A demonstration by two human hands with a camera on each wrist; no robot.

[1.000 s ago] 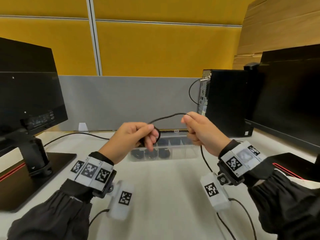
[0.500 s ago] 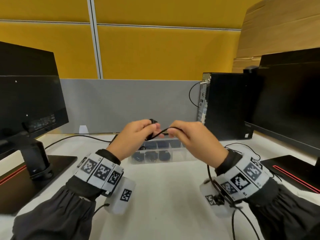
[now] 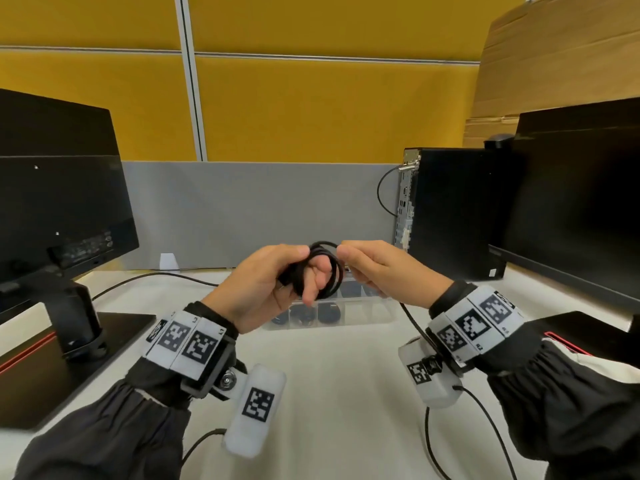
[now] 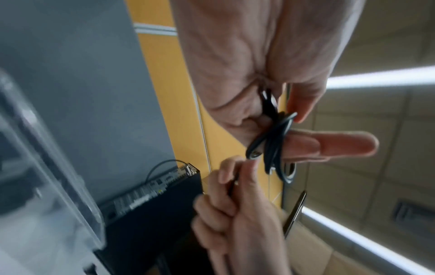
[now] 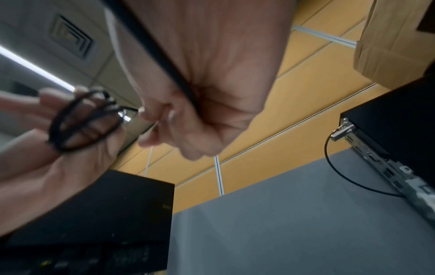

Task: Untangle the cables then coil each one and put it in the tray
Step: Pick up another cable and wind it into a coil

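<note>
head view: hands (image 3: pixel 263 285) apparently hide tray (image 3: pixel 367 311) compartments.

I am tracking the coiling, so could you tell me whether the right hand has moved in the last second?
Yes. The right hand moved left, away from the black computer tower.

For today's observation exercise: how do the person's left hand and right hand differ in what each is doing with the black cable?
The left hand has black cable loops wound around its extended fingers; the right hand pinches a single strand at its fingertips. The left hand's fingers point out; the right hand is curled into a fist, with cable trailing down from it. Both are raised above the tray.
</note>
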